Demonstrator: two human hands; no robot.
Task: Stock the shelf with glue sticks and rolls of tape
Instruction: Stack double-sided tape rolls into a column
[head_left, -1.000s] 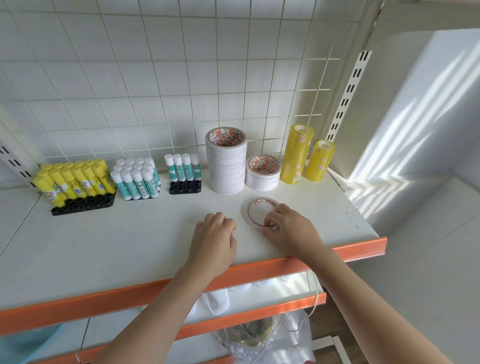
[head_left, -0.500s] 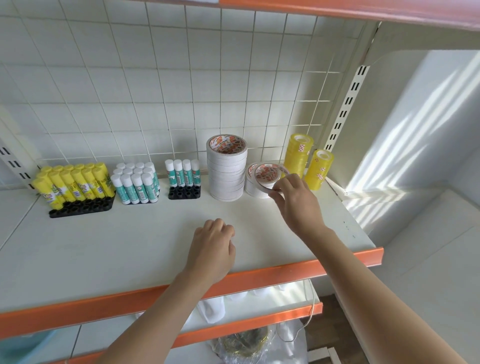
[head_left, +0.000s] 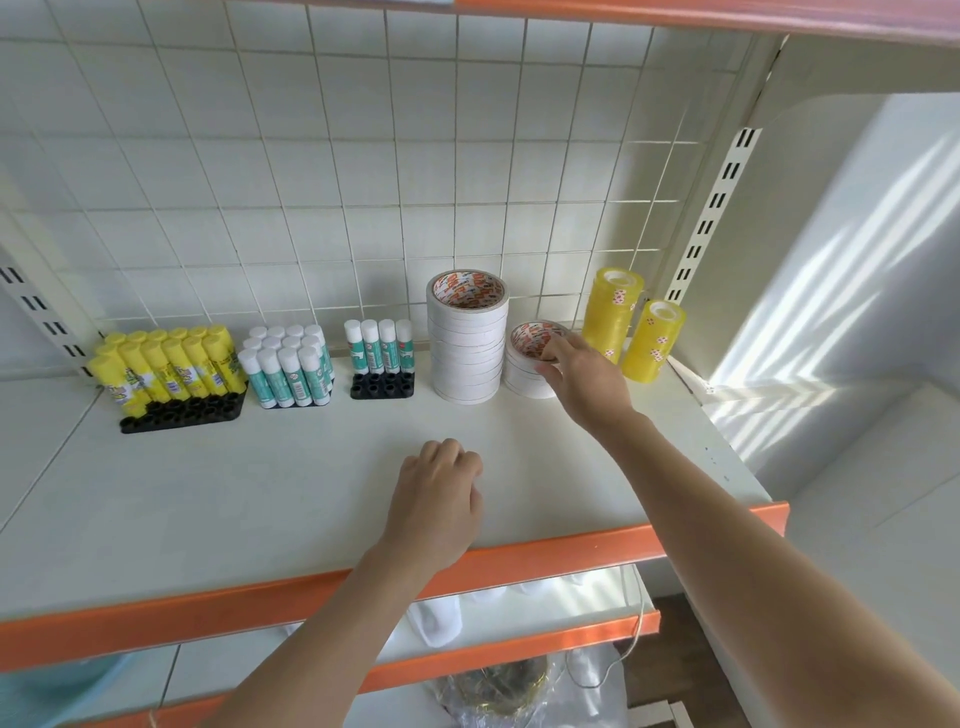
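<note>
My right hand (head_left: 587, 379) reaches to the back of the white shelf (head_left: 234, 493) and pinches the top roll of white tape (head_left: 530, 338) on the short stack (head_left: 522, 376). A tall stack of white tape (head_left: 467, 348) stands just left of it. Two stacks of yellow tape (head_left: 610, 312) (head_left: 654, 340) stand to the right. Yellow glue sticks (head_left: 171, 364) fill a black holder at the far left. Teal glue sticks (head_left: 288, 366) stand beside them, and a row of teal glue sticks (head_left: 379, 345) sits in a smaller black holder. My left hand (head_left: 436, 509) rests near the front with loosely curled fingers, holding nothing.
A wire grid panel (head_left: 363, 182) backs the shelf. An orange strip (head_left: 208, 613) runs along the front edge, and another orange-edged shelf (head_left: 623, 15) hangs overhead. A lower shelf (head_left: 519, 618) and a plastic bag (head_left: 498, 691) lie below. A white wall (head_left: 857, 312) closes the right side.
My right hand lifted a white tape roll from the front of the shelf, carried it back and set it on the short stack. My left hand stayed in place.
</note>
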